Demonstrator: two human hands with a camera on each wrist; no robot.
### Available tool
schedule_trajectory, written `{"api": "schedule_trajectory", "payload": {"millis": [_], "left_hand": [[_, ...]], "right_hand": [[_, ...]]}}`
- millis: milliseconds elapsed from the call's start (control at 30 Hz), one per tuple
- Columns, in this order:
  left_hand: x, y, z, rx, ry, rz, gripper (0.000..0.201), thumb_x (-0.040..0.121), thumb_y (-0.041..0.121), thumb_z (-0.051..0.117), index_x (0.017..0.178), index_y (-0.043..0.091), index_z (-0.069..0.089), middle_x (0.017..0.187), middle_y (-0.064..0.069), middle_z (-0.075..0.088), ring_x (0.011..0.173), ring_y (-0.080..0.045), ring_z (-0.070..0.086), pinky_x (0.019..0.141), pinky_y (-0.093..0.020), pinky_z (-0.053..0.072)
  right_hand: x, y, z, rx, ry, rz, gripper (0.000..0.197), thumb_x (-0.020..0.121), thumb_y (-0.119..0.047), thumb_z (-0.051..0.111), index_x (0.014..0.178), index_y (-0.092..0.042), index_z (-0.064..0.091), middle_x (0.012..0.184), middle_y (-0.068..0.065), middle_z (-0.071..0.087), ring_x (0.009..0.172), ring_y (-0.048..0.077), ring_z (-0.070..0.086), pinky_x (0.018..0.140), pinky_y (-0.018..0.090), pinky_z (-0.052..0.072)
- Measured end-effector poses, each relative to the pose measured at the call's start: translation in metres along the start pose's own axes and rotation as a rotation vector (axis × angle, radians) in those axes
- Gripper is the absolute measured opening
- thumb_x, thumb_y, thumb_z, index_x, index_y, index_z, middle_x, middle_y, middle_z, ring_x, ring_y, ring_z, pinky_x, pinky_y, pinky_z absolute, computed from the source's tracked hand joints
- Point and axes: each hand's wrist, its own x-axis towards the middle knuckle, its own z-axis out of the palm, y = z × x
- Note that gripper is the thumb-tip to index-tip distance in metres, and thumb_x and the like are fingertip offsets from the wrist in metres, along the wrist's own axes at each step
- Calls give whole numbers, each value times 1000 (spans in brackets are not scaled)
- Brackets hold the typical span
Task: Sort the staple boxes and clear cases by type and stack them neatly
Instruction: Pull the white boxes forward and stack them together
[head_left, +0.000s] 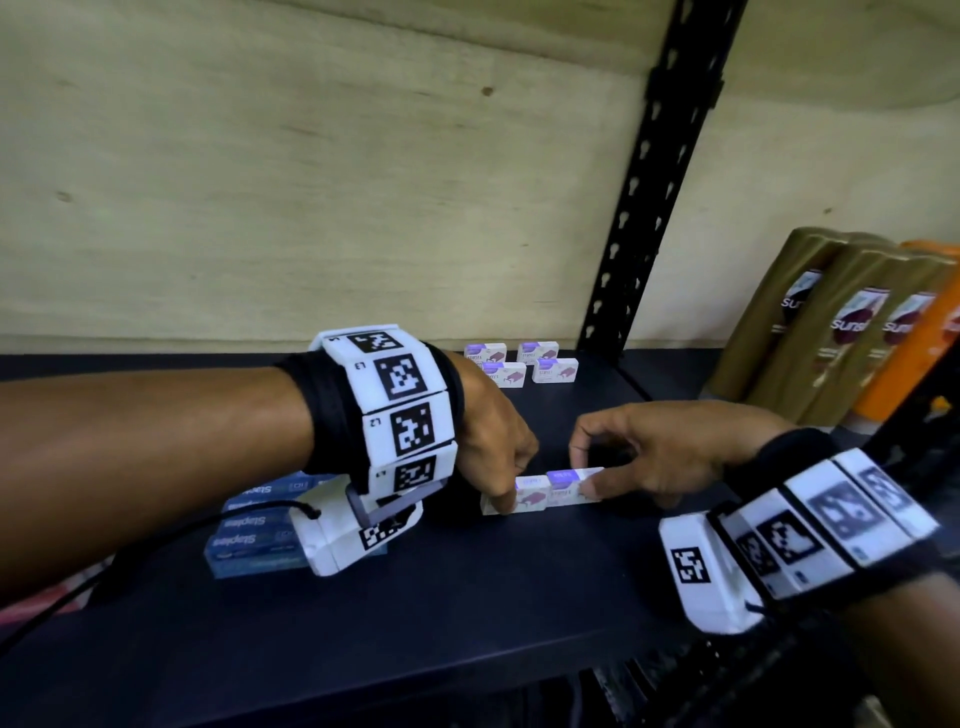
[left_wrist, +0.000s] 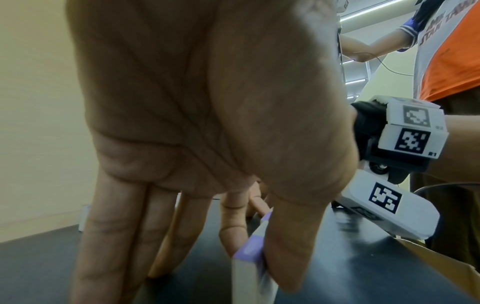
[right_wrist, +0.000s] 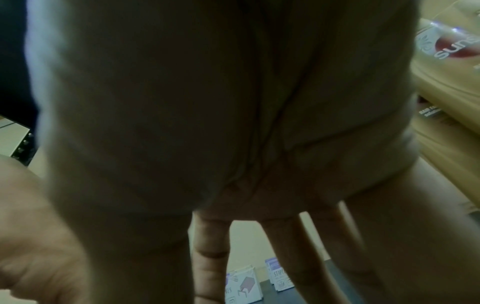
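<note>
Both hands meet mid-shelf (head_left: 467, 597): left hand (head_left: 493, 441) and right hand (head_left: 660, 457) pinch a row of white staple boxes (head_left: 540, 491); four more boxes (head_left: 519, 364) stand at twelve o'clock, blue cases (head_left: 254, 535) at nine.

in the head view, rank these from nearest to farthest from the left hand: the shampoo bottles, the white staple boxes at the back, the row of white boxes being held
1. Row of white boxes: the left hand is pinching its left end, at the shelf's middle.
2. White staple boxes at the back: just behind the hand, by the wall.
3. Shampoo bottles: far right, past the black upright.
</note>
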Motion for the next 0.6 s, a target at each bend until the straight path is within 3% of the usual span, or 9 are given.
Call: {"api": "schedule_trajectory", "payload": {"millis": [233, 500, 600], "left_hand": [[-2, 2, 1, -15, -3, 10, 20, 95, 43, 54, 100, 24, 49, 83, 11, 48, 69, -4, 44, 58, -24, 35], [-2, 1, 2, -13, -3, 6, 20, 95, 44, 53, 99, 25, 49, 82, 11, 48, 68, -4, 44, 58, -25, 35], [1, 0, 1, -6, -12, 18, 26, 95, 43, 54, 107, 20, 54, 84, 10, 51, 69, -3, 45, 56, -24, 34]], "right_hand": [[-1, -5, -2, 20, -26, 22, 15, 85, -49, 70, 93, -44, 59, 98, 3, 72, 58, 16, 63, 61, 28, 54], [-4, -6, -3, 1, -36, 16, 16, 83, -52, 70, 93, -46, 59, 95, 0, 72, 60, 15, 62, 70, 40, 58], [-2, -5, -2, -2, -38, 11, 20, 80, -56, 71, 94, -47, 59, 94, 2, 72, 61, 20, 64, 71, 46, 58]]}}
